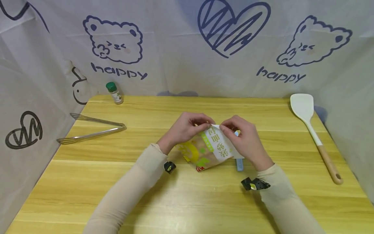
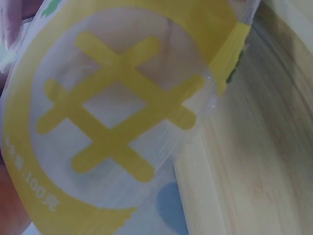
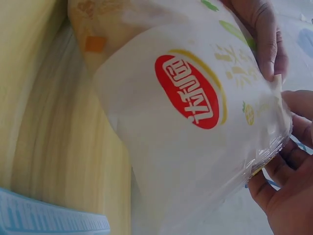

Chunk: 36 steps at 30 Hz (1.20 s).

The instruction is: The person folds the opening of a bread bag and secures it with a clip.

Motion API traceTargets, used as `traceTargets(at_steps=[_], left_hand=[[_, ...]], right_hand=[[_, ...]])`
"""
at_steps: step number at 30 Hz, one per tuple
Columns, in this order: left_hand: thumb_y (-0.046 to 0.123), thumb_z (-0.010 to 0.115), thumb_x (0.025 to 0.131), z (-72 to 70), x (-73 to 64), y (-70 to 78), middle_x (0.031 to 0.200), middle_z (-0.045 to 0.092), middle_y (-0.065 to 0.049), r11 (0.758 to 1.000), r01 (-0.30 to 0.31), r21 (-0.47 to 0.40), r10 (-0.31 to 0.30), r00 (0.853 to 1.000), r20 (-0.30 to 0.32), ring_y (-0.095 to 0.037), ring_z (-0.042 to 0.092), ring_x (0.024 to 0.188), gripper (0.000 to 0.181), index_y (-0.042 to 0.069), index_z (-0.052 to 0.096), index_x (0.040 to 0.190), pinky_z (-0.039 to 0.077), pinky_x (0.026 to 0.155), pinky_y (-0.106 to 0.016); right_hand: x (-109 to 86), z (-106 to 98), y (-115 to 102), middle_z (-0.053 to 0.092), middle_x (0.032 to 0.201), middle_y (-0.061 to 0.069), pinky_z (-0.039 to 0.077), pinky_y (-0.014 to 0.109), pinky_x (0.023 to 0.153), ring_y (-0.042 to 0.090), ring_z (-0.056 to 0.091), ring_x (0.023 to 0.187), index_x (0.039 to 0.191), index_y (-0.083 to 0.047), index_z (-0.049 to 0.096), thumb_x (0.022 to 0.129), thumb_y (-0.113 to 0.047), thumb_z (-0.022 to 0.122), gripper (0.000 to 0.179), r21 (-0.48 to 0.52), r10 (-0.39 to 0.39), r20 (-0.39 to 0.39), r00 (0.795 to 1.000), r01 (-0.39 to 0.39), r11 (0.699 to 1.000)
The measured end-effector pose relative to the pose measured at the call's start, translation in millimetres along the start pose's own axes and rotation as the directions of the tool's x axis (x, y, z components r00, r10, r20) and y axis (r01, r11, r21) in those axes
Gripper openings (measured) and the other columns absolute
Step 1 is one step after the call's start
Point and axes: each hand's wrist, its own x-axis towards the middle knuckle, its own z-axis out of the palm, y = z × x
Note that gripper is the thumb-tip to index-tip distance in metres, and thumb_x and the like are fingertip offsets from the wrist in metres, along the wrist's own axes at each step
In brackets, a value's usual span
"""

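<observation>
A white and yellow plastic bread bag (image 1: 220, 144) is held up over the middle of the table. At its top edge my left hand (image 1: 195, 125) pinches the film between thumb and fingers. Close beside it, my right hand (image 1: 242, 136) pinches the same edge. In the left wrist view, the bag (image 2: 117, 112) shows a see-through window with a yellow lattice print. The right wrist view shows the bag's white side (image 3: 156, 107) with a red oval logo, and fingertips of both hands on its edge. A light blue strip with white markings (image 1: 239, 164) lies partly hidden behind the bag.
Metal tongs (image 1: 122, 126) lie spread at the left of the wooden table (image 1: 187, 201). A green-capped seasoning jar (image 1: 115, 93) stands at the back left. A white spatula with a wooden handle (image 1: 311, 130) lies along the right side. Printed cloth (image 1: 175, 48) encloses the back and sides.
</observation>
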Motion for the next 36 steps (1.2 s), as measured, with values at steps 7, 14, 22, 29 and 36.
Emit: traceTargets(at_steps=[7,14,22,29,36], left_hand=[[0.007,0.062,0.097,1.0,-0.4,0.5,0.095,0.072,-0.003,1.0,0.02,-0.001,-0.02,1.0,0.01,-0.012,0.067,0.077,0.017,0.003,0.073,0.109,0.055,0.068,-0.031],[0.02,0.065,0.097,3.3,-0.7,1.4,0.088,0.071,0.003,0.996,0.088,0.014,-0.088,0.996,0.008,-0.012,0.067,0.074,0.02,0.005,0.071,0.109,0.052,0.064,-0.03],[0.014,0.068,0.095,5.1,0.8,2.2,0.084,0.071,0.001,0.996,0.086,0.023,-0.086,0.996,-0.015,-0.012,0.067,0.072,0.012,0.004,0.072,0.097,0.053,0.065,-0.028],[0.013,0.068,0.095,3.4,0.0,2.0,0.085,0.072,0.0,0.994,0.109,0.007,-0.109,0.994,-0.023,-0.012,0.067,0.073,0.012,0.003,0.074,0.098,0.054,0.068,-0.029],[0.011,0.066,0.096,2.2,-0.4,2.4,0.087,0.072,0.0,0.993,0.121,-0.014,-0.121,0.993,0.003,-0.013,0.068,0.073,0.012,0.002,0.074,0.099,0.054,0.068,-0.03]], right_hand=[[2.1,0.4,-3.0,0.064,0.089,-0.002,0.05,0.033,0.066,0.013,0.059,0.077,0.093,-0.008,0.069,0.096,-0.012,0.066,0.006,0.001,0.071,0.035,0.997,-0.071,0.997],[2.7,1.6,-5.8,0.063,0.086,-0.001,0.049,0.034,0.064,0.014,0.058,0.075,0.091,-0.005,0.068,0.095,-0.01,0.068,0.006,-0.01,0.081,0.036,0.996,-0.081,0.997],[2.2,1.8,-5.1,0.063,0.086,-0.002,0.048,0.03,0.064,0.014,0.058,0.075,0.091,-0.005,0.068,0.093,-0.009,0.069,0.005,0.008,0.081,0.038,0.996,-0.081,0.997],[0.5,-4.3,0.4,0.064,0.088,-0.004,0.047,0.029,0.066,0.014,0.058,0.079,0.093,-0.01,0.072,0.096,-0.013,0.067,0.006,-0.022,0.095,0.083,0.992,-0.094,0.995],[0.9,-6.5,1.4,0.064,0.087,-0.004,0.047,0.032,0.063,0.013,0.057,0.076,0.093,-0.009,0.073,0.095,-0.012,0.067,0.007,-0.061,0.071,0.122,0.99,-0.064,0.996]])
